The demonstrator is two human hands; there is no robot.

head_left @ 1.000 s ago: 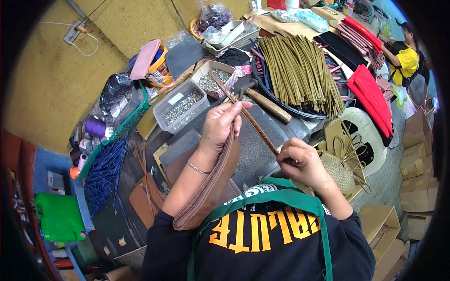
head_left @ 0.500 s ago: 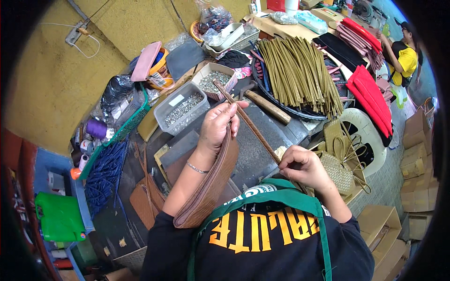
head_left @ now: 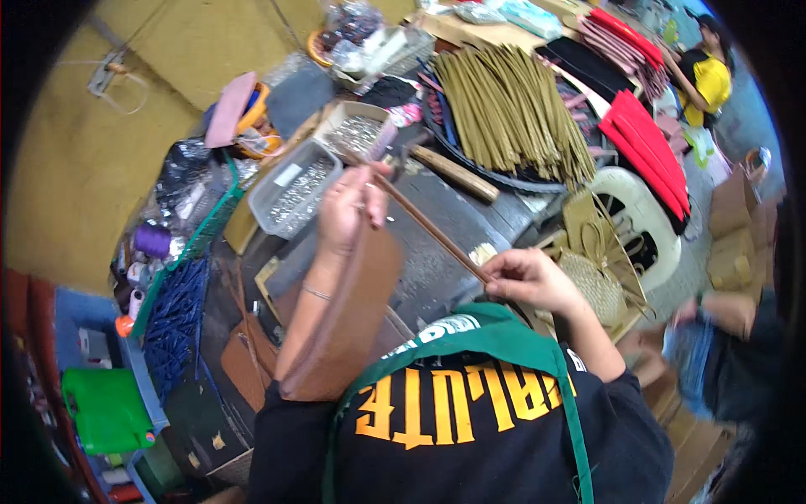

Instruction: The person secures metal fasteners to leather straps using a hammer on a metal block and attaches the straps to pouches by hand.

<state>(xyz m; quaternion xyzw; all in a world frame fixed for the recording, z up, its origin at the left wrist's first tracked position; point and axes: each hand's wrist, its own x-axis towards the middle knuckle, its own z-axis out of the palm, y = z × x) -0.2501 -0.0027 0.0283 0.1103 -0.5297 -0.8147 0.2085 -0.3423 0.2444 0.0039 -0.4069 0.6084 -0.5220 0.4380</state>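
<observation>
Lying at the left of the dark counter (head_left: 441,197), a heap of blue strips (head_left: 176,315) is bordered by a green basket (head_left: 206,228). Farther right, a brown woven piece (head_left: 243,370) is laid down, and a clear tub (head_left: 270,190) is partly filled with small metal pieces. Near that tub the left hand (head_left: 344,210) is raised, its thumb and fingers pinched on the upper part of a brown strap (head_left: 432,228). Beneath it a brown pouch (head_left: 353,307) is hung along the forearm; whether its edge is also gripped cannot be told. The strap is stretched slantwise above the counter, below a wooden handle (head_left: 456,174) and a bundle of olive strips (head_left: 512,109). By the right hand (head_left: 529,277) its lower part is pinched between thumb and fingers.

Should either pinch be loosened, the strap could be twisted or let slip. Were the left hand swung outward, the tub could be knocked and its metal pieces spilled; if the hold on the pouch is slack, it could be dropped. At the far right a blurred forearm (head_left: 729,312) of another person is seen; by a bump from that side, the right hand's pull could be jerked.
</observation>
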